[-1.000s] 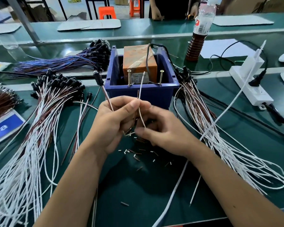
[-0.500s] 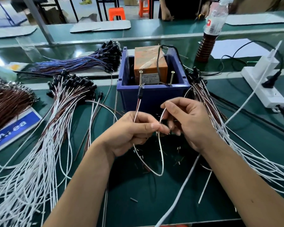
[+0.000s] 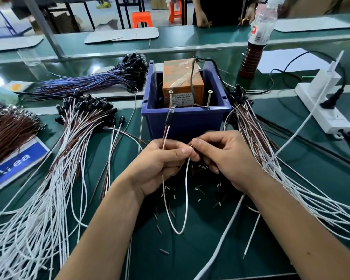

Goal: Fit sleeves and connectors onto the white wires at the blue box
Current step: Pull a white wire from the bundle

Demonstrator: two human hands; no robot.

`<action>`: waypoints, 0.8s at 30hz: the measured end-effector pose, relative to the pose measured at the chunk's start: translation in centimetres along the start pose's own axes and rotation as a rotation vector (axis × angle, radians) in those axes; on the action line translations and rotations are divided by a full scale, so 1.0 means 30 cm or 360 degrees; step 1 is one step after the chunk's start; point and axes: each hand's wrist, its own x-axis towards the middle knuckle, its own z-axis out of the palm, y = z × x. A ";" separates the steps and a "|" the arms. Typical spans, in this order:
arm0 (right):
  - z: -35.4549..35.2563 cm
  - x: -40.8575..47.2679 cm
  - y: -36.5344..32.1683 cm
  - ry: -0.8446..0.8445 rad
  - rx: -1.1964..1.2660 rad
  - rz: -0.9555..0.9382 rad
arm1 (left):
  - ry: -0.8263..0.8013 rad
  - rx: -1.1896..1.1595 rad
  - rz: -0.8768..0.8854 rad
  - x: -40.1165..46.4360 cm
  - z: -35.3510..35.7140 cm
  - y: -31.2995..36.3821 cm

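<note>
I am pinching the white wire [image 3: 187, 190] in both hands, left hand [image 3: 160, 164] gripping near the connector [image 3: 169, 116], right hand [image 3: 224, 156] nipping its free end just beside, the loop hanging toward the bench's near edge.

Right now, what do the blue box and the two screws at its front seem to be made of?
The blue box looks like moulded plastic: uniform colour, dull sheen, thick rounded rim. The two screws look like metal, probably brass-plated steel: yellowish shine and visible threads, though the plating is only a guess.

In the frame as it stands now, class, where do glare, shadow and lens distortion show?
Head view: glare streaks the green bench at the far left; soft shadow pools under the hands, left and right, which pinch a white wire; wide-angle bowing curves the bench edges and tilts the bottle.
</note>
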 end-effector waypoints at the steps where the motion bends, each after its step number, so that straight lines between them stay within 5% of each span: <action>1: -0.001 -0.002 -0.002 -0.0004 0.0014 -0.0016 | 0.0002 -0.0025 0.0006 -0.001 0.003 0.001; 7: -0.005 -0.003 0.003 0.0235 0.0106 -0.0106 | -0.0014 -0.0195 0.0064 -0.007 0.015 0.001; 15: -0.052 0.004 0.007 0.1172 -0.0476 -0.0519 | 0.0144 -0.0428 0.0342 -0.004 0.041 0.008; 17: -0.045 -0.007 0.000 0.0942 -0.0489 -0.0582 | 0.0187 -0.0429 0.0398 -0.002 0.054 0.008; 21: 0.004 -0.035 -0.026 -0.0022 -0.0114 -0.0283 | 0.0274 -0.0425 0.0476 0.001 0.070 0.009; 24: 0.032 -0.034 -0.030 -0.0184 -0.0129 -0.0213 | 0.0347 -0.0410 0.0480 0.003 0.074 0.007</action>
